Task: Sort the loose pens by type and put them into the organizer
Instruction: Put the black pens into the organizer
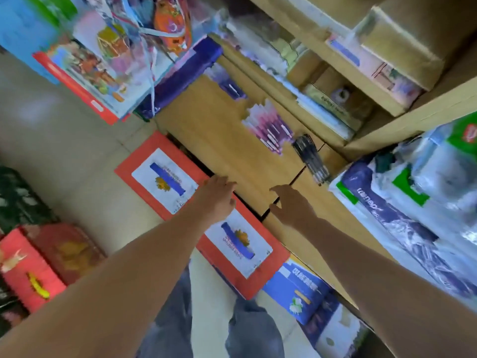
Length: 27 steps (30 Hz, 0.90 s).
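Sensibly, with the left hand (219, 195) and right hand (289, 202) both empty and loose-fingered over the table's (219, 130) near edge, each should reach to one kind only, the purple pens (268, 129) or the dark pens (311, 158) just beside them.

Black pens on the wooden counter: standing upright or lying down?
Lying down. The black pens lie side by side, flat on the wooden counter, next to the pink pens.
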Each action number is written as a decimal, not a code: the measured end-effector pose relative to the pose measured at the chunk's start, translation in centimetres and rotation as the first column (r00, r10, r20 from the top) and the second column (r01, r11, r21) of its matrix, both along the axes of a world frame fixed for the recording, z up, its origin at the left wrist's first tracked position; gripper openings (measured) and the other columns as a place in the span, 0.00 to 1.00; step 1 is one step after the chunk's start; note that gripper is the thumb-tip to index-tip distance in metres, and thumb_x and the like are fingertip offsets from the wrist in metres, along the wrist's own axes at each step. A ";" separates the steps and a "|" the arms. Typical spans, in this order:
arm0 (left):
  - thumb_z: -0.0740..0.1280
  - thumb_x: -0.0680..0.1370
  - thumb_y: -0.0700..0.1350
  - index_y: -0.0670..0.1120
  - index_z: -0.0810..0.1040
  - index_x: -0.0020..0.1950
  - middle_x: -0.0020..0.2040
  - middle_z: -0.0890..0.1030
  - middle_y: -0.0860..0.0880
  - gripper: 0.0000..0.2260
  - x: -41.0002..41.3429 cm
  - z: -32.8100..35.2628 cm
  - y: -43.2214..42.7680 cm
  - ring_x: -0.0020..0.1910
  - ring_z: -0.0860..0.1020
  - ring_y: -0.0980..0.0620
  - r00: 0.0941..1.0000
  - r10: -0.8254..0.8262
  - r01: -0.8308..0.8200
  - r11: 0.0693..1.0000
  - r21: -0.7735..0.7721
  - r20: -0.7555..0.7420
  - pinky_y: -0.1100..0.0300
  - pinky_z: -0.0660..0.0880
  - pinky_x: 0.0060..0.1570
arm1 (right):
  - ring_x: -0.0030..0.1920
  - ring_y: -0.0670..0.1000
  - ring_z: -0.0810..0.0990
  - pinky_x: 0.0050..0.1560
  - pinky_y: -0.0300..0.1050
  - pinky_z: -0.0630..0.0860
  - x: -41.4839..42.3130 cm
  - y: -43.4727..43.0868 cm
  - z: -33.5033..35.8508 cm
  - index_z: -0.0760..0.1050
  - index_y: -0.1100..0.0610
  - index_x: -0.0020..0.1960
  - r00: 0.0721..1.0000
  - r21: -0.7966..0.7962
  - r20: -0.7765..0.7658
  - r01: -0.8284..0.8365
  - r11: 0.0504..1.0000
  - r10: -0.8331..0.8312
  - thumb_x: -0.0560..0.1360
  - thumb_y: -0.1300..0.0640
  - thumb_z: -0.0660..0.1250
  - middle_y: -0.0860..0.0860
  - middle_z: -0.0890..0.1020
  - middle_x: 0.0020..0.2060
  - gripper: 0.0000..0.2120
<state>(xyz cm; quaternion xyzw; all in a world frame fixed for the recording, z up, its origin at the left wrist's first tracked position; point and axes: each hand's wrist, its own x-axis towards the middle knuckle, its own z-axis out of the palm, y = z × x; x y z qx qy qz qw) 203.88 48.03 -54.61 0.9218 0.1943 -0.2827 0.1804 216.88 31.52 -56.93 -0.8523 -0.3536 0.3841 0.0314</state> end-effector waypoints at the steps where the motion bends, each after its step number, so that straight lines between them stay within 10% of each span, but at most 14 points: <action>1: 0.57 0.82 0.49 0.47 0.59 0.77 0.76 0.60 0.44 0.23 0.7 -1.1 1.5 0.75 0.57 0.44 1.000 -0.019 0.019 1.000 -0.007 0.007 0.50 0.58 0.72 | 0.68 0.53 0.68 0.65 0.47 0.68 0.1 0.9 -1.0 0.62 0.53 0.73 1.000 -0.006 -0.010 0.026 1.000 -0.026 0.79 0.55 0.60 0.51 0.66 0.71 0.23; 9: 0.54 0.82 0.51 0.48 0.51 0.78 0.79 0.48 0.44 0.26 5.9 -7.4 8.9 0.78 0.48 0.44 0.957 -0.284 0.281 0.959 -0.046 -0.068 0.48 0.52 0.75 | 0.71 0.54 0.63 0.65 0.51 0.71 -0.3 6.2 -5.2 0.60 0.51 0.75 0.968 -0.064 0.068 0.247 0.967 -0.243 0.79 0.54 0.60 0.50 0.60 0.74 0.26; 20: 0.58 0.79 0.45 0.45 0.71 0.66 0.66 0.68 0.45 0.16 9.1 -7.8 12.0 0.62 0.70 0.45 0.882 -0.464 0.465 0.885 0.010 0.087 0.54 0.69 0.56 | 0.57 0.54 0.76 0.45 0.41 0.69 2.2 8.0 -5.3 0.74 0.54 0.62 0.741 0.093 0.209 0.635 0.767 -0.638 0.76 0.59 0.64 0.53 0.74 0.60 0.15; 27: 0.60 0.80 0.48 0.50 0.49 0.79 0.79 0.44 0.46 0.31 14.8 -8.7 10.4 0.78 0.45 0.45 0.825 -0.496 0.507 0.861 0.035 0.272 0.48 0.49 0.76 | 0.68 0.60 0.65 0.61 0.54 0.71 8.0 5.6 -6.5 0.62 0.58 0.71 0.629 0.108 0.401 0.690 0.715 -0.667 0.71 0.64 0.68 0.56 0.64 0.70 0.31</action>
